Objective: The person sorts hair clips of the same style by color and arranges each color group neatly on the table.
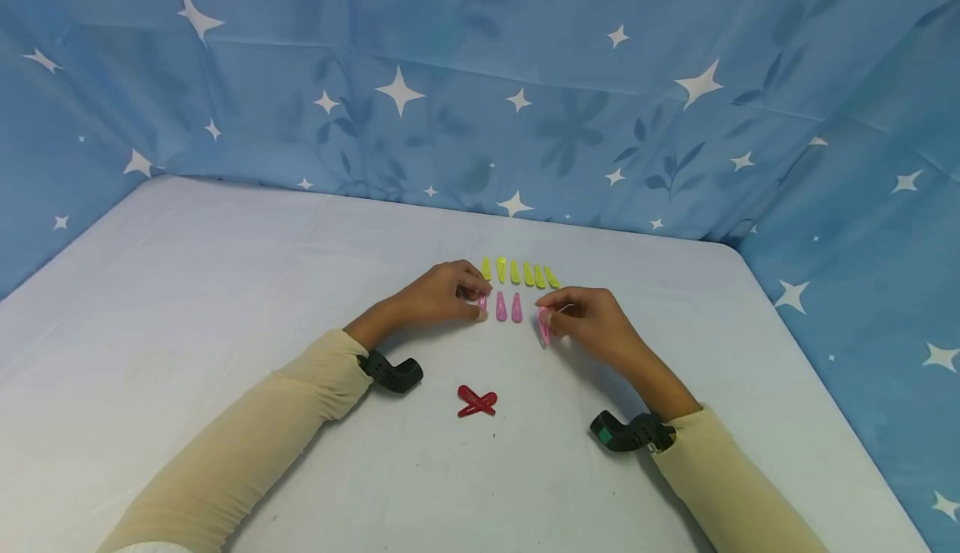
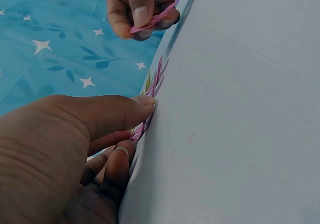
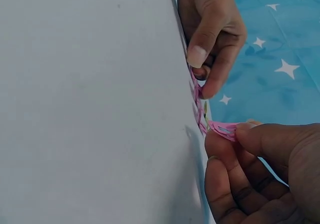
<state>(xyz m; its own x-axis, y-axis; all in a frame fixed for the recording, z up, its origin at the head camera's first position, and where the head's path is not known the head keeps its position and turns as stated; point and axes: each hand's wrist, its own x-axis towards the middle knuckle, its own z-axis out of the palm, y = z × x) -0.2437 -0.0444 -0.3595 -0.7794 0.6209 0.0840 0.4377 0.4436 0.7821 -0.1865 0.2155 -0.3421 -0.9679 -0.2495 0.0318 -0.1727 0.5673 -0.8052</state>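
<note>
My right hand pinches a pink snap hair clip between thumb and fingers, to the right of a row of pink clips. In the right wrist view that clip points away from the thumb tip. My left hand has its thumb and fingertips at the two ends of the leftmost pink clip, which lies on the table and is partly covered by the fingers. Two more pink clips lie side by side between the hands. Behind them runs a row of several yellow hair clips.
Two red hair clips lie crossed on the white-covered table, nearer the body. A blue curtain with white stars hangs along the table's far and right edges. Each wrist wears a black band with a camera.
</note>
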